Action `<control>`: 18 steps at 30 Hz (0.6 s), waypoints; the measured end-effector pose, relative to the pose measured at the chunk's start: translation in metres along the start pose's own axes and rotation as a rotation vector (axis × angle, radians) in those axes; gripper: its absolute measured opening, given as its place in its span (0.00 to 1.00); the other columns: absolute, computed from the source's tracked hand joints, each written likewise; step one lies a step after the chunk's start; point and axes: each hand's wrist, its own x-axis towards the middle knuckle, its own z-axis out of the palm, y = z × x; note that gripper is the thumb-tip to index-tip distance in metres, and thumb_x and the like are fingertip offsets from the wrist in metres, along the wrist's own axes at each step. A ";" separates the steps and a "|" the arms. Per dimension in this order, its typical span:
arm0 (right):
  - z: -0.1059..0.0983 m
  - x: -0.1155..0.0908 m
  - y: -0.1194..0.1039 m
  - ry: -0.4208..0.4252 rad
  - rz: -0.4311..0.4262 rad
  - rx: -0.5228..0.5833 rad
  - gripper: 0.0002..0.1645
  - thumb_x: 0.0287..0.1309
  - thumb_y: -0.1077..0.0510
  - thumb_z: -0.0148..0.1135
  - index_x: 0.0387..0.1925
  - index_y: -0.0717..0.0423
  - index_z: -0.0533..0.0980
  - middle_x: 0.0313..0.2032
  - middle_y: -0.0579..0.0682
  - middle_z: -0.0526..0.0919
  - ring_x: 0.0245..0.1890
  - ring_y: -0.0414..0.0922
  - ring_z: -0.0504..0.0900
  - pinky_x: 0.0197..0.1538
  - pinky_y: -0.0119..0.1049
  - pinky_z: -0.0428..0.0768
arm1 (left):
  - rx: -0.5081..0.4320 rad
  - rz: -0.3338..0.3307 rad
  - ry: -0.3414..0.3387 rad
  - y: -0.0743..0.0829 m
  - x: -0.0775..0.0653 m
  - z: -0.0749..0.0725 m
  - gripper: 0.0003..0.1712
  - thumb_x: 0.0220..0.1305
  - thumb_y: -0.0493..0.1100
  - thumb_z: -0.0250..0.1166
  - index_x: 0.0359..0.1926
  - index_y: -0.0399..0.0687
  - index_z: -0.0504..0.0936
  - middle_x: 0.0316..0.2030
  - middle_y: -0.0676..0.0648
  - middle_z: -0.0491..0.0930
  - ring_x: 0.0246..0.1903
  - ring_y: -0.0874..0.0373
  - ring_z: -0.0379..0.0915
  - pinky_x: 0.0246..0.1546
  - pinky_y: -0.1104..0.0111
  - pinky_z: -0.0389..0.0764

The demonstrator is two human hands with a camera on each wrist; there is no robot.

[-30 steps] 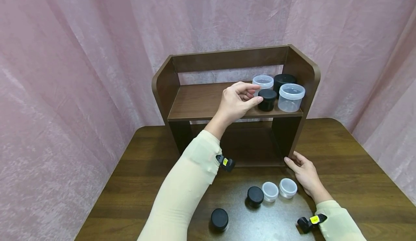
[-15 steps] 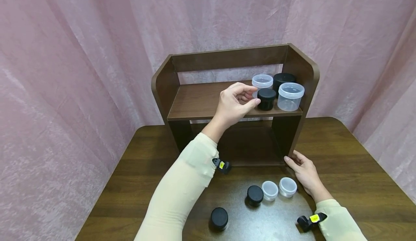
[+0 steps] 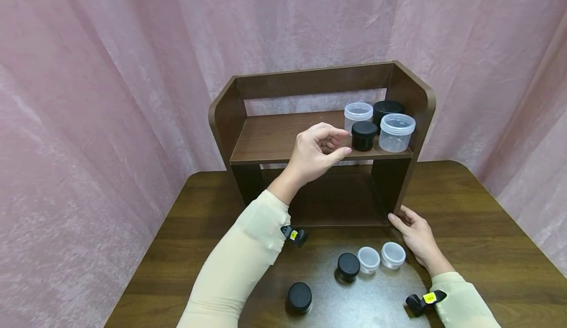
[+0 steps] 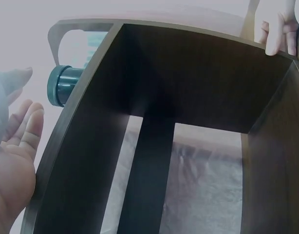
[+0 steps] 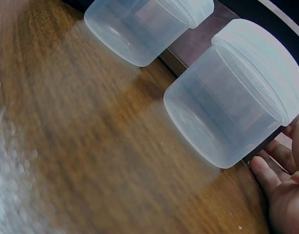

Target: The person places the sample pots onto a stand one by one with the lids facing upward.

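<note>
A small black-lidded jar [image 3: 364, 136] stands upright at the front edge of the upper board of a brown wooden shelf [image 3: 274, 136]. Just left of it hovers my left hand [image 3: 316, 151], thumb and fingers apart, a small gap between them and the jar. The left wrist view shows the same gap between the hand [image 4: 18, 146] and the dark jar [image 4: 66, 85]. At the shelf's lower right front corner, my right hand [image 3: 416, 237] grips the side panel, thumb in front and fingers along the outer side. Part of those fingers is hidden.
Beside that jar stand two clear jars [image 3: 395, 134] and a larger black-lidded jar [image 3: 388, 109]. On the table [image 3: 190, 264] are two small clear jars [image 3: 368, 260] and two black-lidded jars [image 3: 299, 297]. A pink curtain [image 3: 133, 97] hangs behind.
My left hand has let go of the small black-lidded jar and drawn back to the left and down. The jar stays on the upper board. My right hand has not moved.
</note>
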 end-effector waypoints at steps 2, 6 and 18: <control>0.000 0.000 -0.001 -0.003 0.000 0.001 0.41 0.66 0.42 0.55 0.68 0.67 0.59 0.62 0.66 0.68 0.63 0.57 0.65 0.46 0.13 0.66 | 0.004 0.003 -0.012 0.001 -0.003 -0.001 0.16 0.51 0.32 0.74 0.42 0.33 0.84 0.36 0.40 0.80 0.34 0.56 0.76 0.37 0.71 0.81; 0.000 -0.001 -0.001 0.003 -0.011 -0.001 0.40 0.66 0.43 0.56 0.68 0.66 0.61 0.62 0.65 0.70 0.61 0.49 0.68 0.47 0.14 0.68 | 0.007 0.010 -0.044 0.005 -0.008 -0.001 0.16 0.52 0.34 0.74 0.42 0.34 0.84 0.35 0.40 0.80 0.34 0.55 0.77 0.36 0.69 0.82; 0.001 -0.001 0.001 0.009 -0.021 0.007 0.40 0.66 0.44 0.57 0.67 0.67 0.61 0.61 0.65 0.70 0.50 0.26 0.68 0.47 0.14 0.68 | 0.073 -0.017 -0.156 0.011 -0.035 -0.003 0.14 0.55 0.38 0.72 0.43 0.42 0.85 0.37 0.50 0.82 0.36 0.63 0.77 0.38 0.72 0.80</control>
